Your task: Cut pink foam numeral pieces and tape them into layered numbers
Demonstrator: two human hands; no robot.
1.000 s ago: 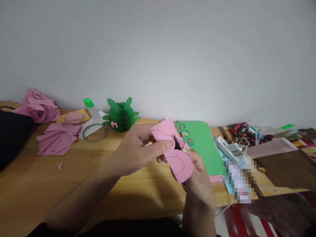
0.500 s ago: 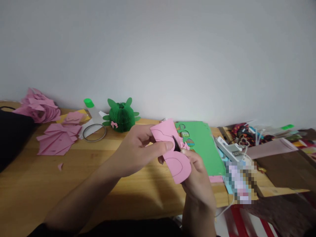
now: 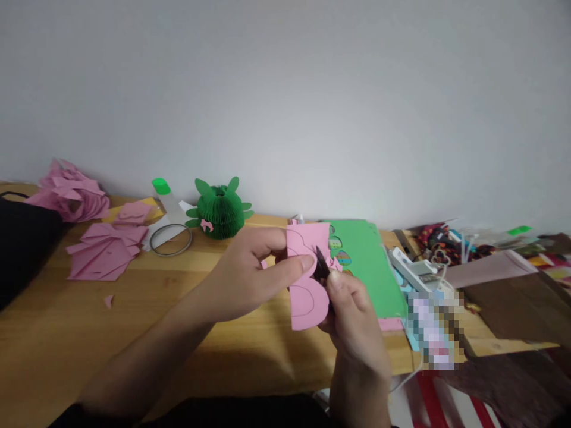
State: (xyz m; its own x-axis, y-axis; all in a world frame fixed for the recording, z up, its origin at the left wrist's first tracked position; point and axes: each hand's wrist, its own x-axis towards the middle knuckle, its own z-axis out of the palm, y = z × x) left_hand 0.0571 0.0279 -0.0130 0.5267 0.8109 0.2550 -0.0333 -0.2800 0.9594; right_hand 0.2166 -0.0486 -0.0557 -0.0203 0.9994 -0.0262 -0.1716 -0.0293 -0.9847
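Observation:
A pink paper (image 3: 307, 300) with drawn curved lines and a rounded, cut lower edge is pinched between the thumb and fingers of my left hand (image 3: 250, 273). Dark scissors (image 3: 321, 264) are held by my right hand (image 3: 354, 309), with their blades at the paper's right edge, in the notch above the rounded part. My right fingers hide the scissors' handles. Both hands are above the wooden table, close to each other.
Left on the table (image 3: 178, 309) lie pink paper pieces (image 3: 104, 252), a tape ring (image 3: 171, 239) and a glue stick (image 3: 163, 193). Behind stands a green paper figure (image 3: 220, 214). To the right are green sheets (image 3: 375, 267), a white power strip (image 3: 413, 270) and brown paper (image 3: 513, 303).
The pink paper has turned to a more upright position in my left hand. The scissors' blades show more clearly, and my right hand has shifted slightly.

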